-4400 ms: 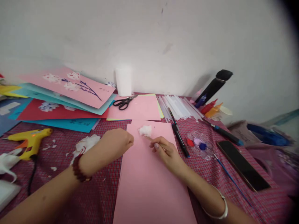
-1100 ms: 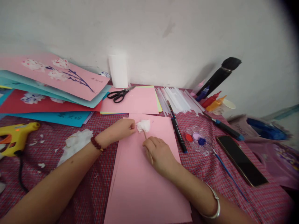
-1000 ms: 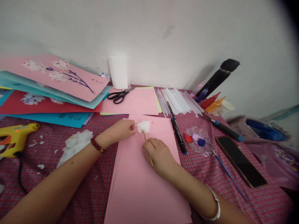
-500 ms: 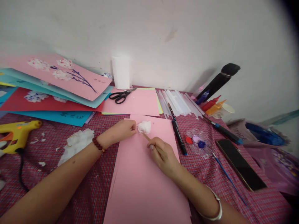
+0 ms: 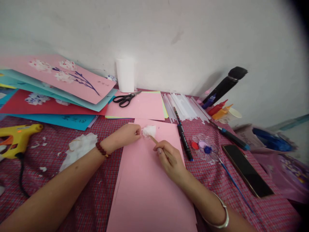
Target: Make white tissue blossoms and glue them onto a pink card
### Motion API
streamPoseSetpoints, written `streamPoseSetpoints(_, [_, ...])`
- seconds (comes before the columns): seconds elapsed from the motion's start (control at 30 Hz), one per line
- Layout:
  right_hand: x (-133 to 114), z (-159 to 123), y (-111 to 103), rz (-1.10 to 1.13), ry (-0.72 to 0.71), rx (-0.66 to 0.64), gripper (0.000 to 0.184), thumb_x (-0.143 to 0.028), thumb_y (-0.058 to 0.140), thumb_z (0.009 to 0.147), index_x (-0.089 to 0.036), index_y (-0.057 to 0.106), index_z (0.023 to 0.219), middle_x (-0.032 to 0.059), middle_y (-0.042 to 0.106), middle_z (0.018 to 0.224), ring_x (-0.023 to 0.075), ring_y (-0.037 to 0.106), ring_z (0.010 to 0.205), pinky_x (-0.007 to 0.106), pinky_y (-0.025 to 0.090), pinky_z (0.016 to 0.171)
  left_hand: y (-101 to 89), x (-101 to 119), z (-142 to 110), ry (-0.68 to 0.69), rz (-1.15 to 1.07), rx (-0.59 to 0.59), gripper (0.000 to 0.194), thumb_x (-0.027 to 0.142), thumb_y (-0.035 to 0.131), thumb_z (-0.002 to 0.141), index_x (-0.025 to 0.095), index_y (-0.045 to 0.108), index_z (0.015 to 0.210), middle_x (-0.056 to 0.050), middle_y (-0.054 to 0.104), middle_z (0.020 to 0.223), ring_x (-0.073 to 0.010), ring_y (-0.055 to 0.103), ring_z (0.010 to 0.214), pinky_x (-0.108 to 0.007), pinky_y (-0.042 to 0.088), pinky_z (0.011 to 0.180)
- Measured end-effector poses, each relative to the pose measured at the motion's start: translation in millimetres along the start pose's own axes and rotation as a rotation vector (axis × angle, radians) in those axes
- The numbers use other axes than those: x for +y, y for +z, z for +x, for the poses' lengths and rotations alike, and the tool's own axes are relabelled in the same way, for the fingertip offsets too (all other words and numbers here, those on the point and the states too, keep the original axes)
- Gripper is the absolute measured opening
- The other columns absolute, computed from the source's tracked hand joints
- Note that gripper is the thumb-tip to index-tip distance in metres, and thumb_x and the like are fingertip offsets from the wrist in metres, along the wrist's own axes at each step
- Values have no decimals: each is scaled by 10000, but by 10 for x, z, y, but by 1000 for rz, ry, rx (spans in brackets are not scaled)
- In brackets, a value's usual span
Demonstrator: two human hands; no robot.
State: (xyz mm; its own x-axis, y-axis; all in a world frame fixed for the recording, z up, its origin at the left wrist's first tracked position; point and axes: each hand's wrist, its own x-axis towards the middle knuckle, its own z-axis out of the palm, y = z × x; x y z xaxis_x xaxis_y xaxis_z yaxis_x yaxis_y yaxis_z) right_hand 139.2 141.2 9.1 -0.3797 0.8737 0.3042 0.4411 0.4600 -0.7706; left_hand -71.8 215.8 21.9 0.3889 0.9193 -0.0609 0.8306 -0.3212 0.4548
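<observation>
A pink paper sheet (image 5: 149,190) lies in front of me on the red checked tablecloth (image 5: 96,180). Near its top edge sits a small white tissue tuft (image 5: 149,130). My left hand (image 5: 127,133) is closed, its fingertips pinching the tuft's left side. My right hand (image 5: 169,158) is closed around a thin wooden stick (image 5: 154,140), whose tip touches the tuft from the lower right.
A black marker (image 5: 184,141), a paint palette (image 5: 204,146) with a thin brush (image 5: 235,185) and a phone (image 5: 247,170) lie to the right. Scissors (image 5: 125,99) rest on another pink sheet. A yellow glue gun (image 5: 18,135) and crumpled tissue (image 5: 78,149) are left, coloured sheets (image 5: 58,96) behind.
My right hand has turned from palm-down to gripping the stick like a pen, poking the tuft from the lower right. My left hand has stayed pinched on the tuft.
</observation>
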Motion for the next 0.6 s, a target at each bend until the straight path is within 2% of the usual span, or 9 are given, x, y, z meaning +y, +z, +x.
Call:
streamPoseSetpoints(0.13, [-6,-19,0,-10,-16,-37,143,-159,395,893,-195,533,886,19,552,782,123,532,681,235,410,626,-1,8,-7,-6,8,13,113,204,459,733,173,535,657,-15,607,683,-137,513,636,-240,315,573])
streamPoseSetpoints(0.6, [1,34,38,-62,-33,-45,137,-155,393,885,-194,523,881,21,560,781,128,532,683,238,397,605,21,-23,7,25,2,25,125,215,452,741,172,532,655,-11,603,670,-133,514,632,-236,309,569])
